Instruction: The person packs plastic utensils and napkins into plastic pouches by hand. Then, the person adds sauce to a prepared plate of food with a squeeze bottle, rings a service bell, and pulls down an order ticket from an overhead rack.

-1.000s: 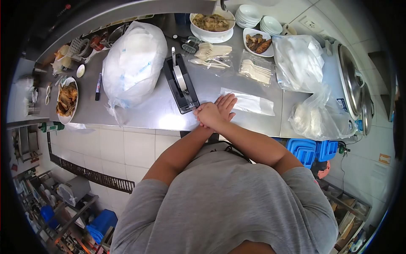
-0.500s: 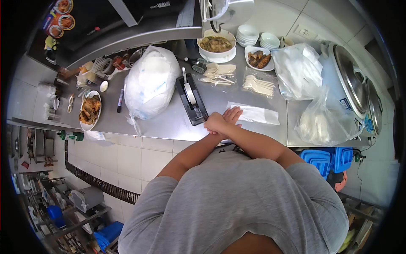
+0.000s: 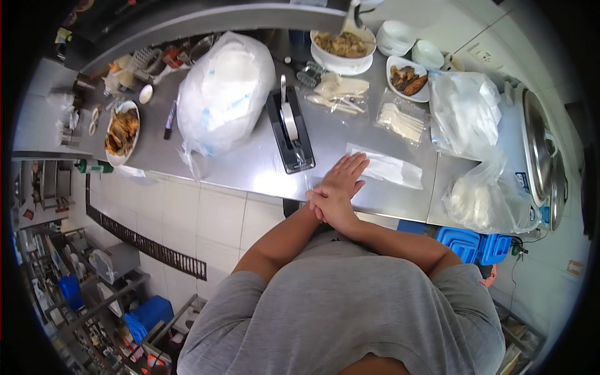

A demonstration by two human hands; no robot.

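One steel worktop (image 3: 240, 170), stretching left and right of the hands. Big white bag (image 3: 228, 94), ahead-left of them. Tape dispenser (image 3: 287, 150) just ahead-left of the right hand (image 3: 333, 207), not touching. Right hand across left wrist, fingers curled; can't tell if gripping anything. Left hand (image 3: 344, 177) flat, fingers straight, thumb apart. White paper (image 3: 390, 169) ahead-right, fingertips overlapping its end. Marker (image 3: 170, 120) far left.

Just the head view here — peering forward and steeply down, close above the grey shirt (image 3: 350, 300), taking in the table (image 3: 228, 170) wide.
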